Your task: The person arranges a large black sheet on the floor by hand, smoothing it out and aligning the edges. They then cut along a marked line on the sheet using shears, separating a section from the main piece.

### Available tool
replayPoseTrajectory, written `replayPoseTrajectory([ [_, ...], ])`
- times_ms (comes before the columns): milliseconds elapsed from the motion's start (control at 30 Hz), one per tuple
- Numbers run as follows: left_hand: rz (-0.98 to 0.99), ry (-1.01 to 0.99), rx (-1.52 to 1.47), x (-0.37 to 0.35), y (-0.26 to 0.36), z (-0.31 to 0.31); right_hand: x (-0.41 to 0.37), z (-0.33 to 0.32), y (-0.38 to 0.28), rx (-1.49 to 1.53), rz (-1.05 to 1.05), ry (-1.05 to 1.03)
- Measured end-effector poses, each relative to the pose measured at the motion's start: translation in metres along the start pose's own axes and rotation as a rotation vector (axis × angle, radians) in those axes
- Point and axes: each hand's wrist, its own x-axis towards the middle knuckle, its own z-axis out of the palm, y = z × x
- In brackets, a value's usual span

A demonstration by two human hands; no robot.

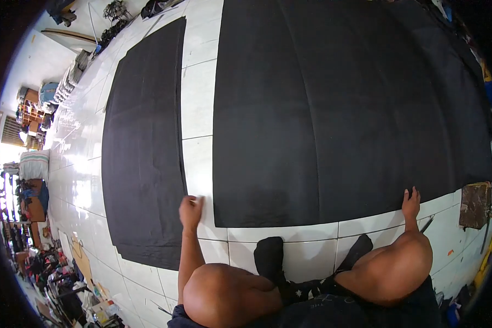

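A large black fabric sheet [262, 164] lies flat on the tiled floor in front of me, with a lengthwise crease. To its left is a narrower stack of black fabric [142, 147], its layered edges slightly uneven. My left hand [191, 212] is at the stack's right edge, over the gap of white tile, with fingers curled together; what they hold, if anything, cannot be made out. Near the large sheet's front edge, my right hand [411, 202] rests on the fabric with its fingers stretched out.
My knees and dark-socked feet [269, 257] are just before the large sheet. A worn brown block [475, 205] sits at the right. Cluttered items [65, 284] fill the lower left, and a white sack [34, 164] stands along the left side.
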Motion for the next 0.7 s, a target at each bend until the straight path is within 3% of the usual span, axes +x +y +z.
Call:
replayPoseTrajectory([
  [67, -0.009, 0.162, 0.184, 0.001, 0.001, -0.022, -0.002, 0.003, 0.004, 0.005, -0.021, 0.047],
  [167, -0.07, 0.234, 0.288, 0.003, -0.03, -0.024, -0.009, 0.011, 0.004, 0.037, -0.067, 0.096],
  [233, -0.028, 0.172, 0.189, 0.013, -0.067, -0.014, -0.014, 0.013, 0.002, 0.08, -0.07, 0.121],
  [400, -0.014, 0.203, 0.206, 0.005, -0.06, -0.015, -0.02, 0.014, 0.004, 0.141, -0.052, 0.109],
  [500, 0.008, 0.228, 0.14, 0.007, -0.061, -0.024, -0.024, 0.006, -0.002, 0.148, -0.061, 0.113],
  [600, 0.055, 0.202, -0.002, 0.035, -0.113, -0.021, -0.025, -0.003, -0.007, 0.06, -0.104, 0.109],
  [700, -0.136, 0.217, -0.323, 0.042, -0.105, -0.045, -0.02, -0.005, -0.006, 0.05, -0.114, 0.157],
])
